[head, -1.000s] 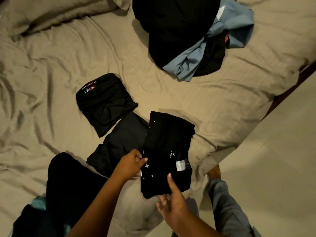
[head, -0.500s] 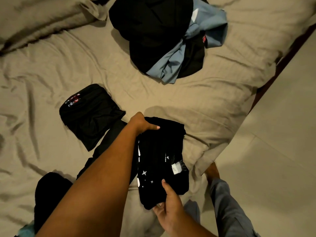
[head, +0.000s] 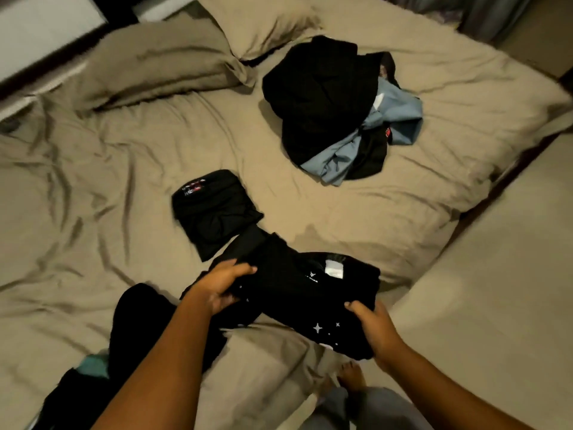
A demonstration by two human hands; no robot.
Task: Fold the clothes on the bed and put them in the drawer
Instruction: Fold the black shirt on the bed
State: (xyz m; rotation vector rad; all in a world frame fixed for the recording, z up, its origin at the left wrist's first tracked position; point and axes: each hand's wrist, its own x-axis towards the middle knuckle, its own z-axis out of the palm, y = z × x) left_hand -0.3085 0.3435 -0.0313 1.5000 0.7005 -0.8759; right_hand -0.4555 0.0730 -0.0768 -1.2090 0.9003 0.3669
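Toward bed (head: 93, 181) centre: folded black tee (head: 214, 218) lies flat. At front edge, left hand (head: 221, 288) grips star-print black shirt (head: 310, 293) at its left end, fingers curled over; right hand (head: 376, 330) pinches its right end. Unfolded pile (head: 397, 119) toward far right corner.

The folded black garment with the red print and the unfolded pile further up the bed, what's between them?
Only bare, wrinkled bedsheet lies between the folded black garment and the unfolded pile, as the head view shows.
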